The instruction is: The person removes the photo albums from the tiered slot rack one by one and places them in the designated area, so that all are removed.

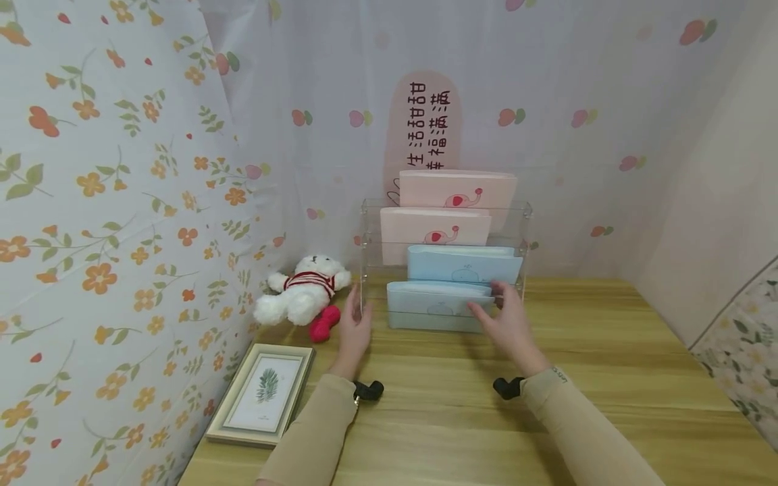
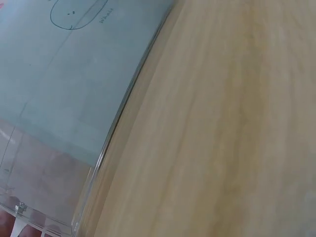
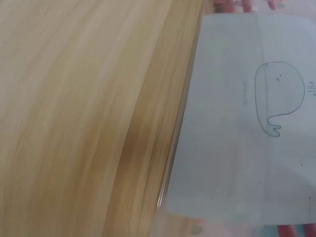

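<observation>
A clear acrylic rack (image 1: pixel 446 241) stands on the table with booklets in its tiers. In the lowest front slot sits a pale blue booklet (image 1: pixel 434 304) with a whale drawing, also large in the right wrist view (image 3: pixel 232 118). My right hand (image 1: pixel 512 327) pinches the right end of this booklet, thumb in front and fingers behind the edge. Upright at the rack's left side, my left hand (image 1: pixel 354 331) rests with straight fingers, some seen through the clear plastic in the left wrist view. Behind the front booklet are another blue booklet (image 1: pixel 462 263) and two pink elephant booklets (image 1: pixel 434 229).
A white plush toy (image 1: pixel 302 300) in a striped top leans left of the rack, with a red bow-shaped piece (image 1: pixel 325 324) beside it. A framed leaf picture (image 1: pixel 264 391) lies at the table's left edge. Floral curtains (image 1: pixel 121 202) hang at the left and back.
</observation>
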